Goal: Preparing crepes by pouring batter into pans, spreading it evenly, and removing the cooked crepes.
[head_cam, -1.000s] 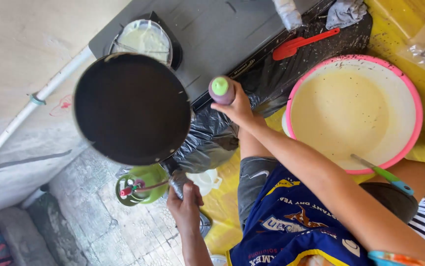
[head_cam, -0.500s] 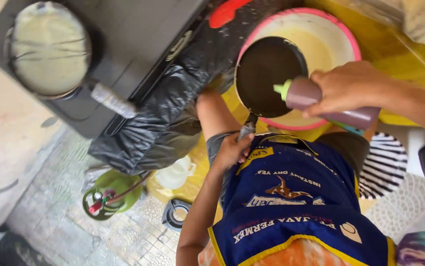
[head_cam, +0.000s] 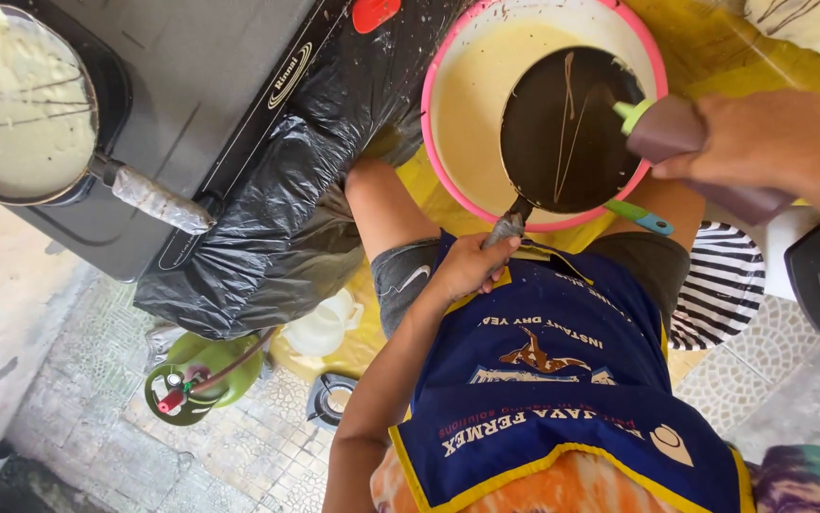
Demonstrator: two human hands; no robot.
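Note:
My left hand [head_cam: 471,266] grips the handle of a small dark frying pan [head_cam: 571,128], held over a pink-rimmed basin [head_cam: 448,161] of pale batter. Thin brown lines streak the pan's surface. My right hand [head_cam: 761,142] holds a brown squeeze bottle [head_cam: 685,133], tilted so that its green nozzle [head_cam: 630,114] points at the pan's right edge. I sit with a blue apron [head_cam: 562,380] over my lap, and one knee [head_cam: 372,190] is beside the basin.
A second pan [head_cam: 20,104] filled with pale batter sits on a dark stove [head_cam: 201,85] at the upper left. A black plastic bag [head_cam: 267,228] drapes off the stove. A green gas cylinder [head_cam: 191,380], a white jug [head_cam: 324,328] and a striped cloth [head_cam: 723,285] lie on the floor.
My left hand has carried the dark pan from beside the stove to above the basin. My right hand has tipped the bottle down onto the pan, and brown lines now show on it.

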